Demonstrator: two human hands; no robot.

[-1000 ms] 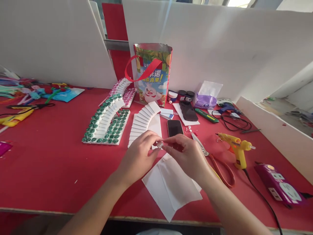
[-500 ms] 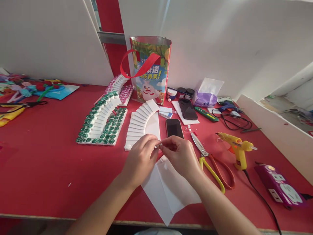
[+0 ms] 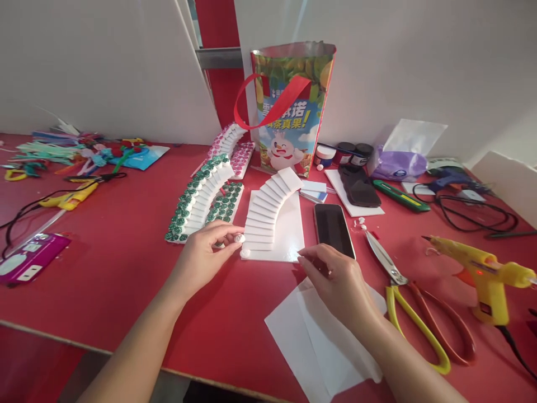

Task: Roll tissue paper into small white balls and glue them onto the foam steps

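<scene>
My left hand [image 3: 208, 249] pinches a small white rolled rosette [image 3: 239, 238] between thumb and fingertips, just left of a white board [image 3: 289, 229]. On that board a curved row of overlapping white strips [image 3: 268, 210] fans upward like steps. Another white rosette [image 3: 245, 253] sits at the board's near left corner. My right hand [image 3: 333, 271] is by the near right corner, its thumb and finger closed together; what they hold, if anything, is too small to name. Folded white paper [image 3: 310, 341] lies below it. Left of the board stands a similar stepped piece edged with green rosettes [image 3: 181, 215].
Scissors [image 3: 403, 291] and a yellow glue gun [image 3: 478, 268] lie to the right. Phones [image 3: 333, 226], a green cutter [image 3: 400, 197] and a purple tissue pack [image 3: 396, 165] are beyond. A printed bag [image 3: 289, 112] stands at the back. Craft stems [image 3: 54, 151] lie far left.
My hands have parted: the left moved left with the white rosette beside the board, the right stays over the paper. The view has shifted left, showing more of the table's left side.
</scene>
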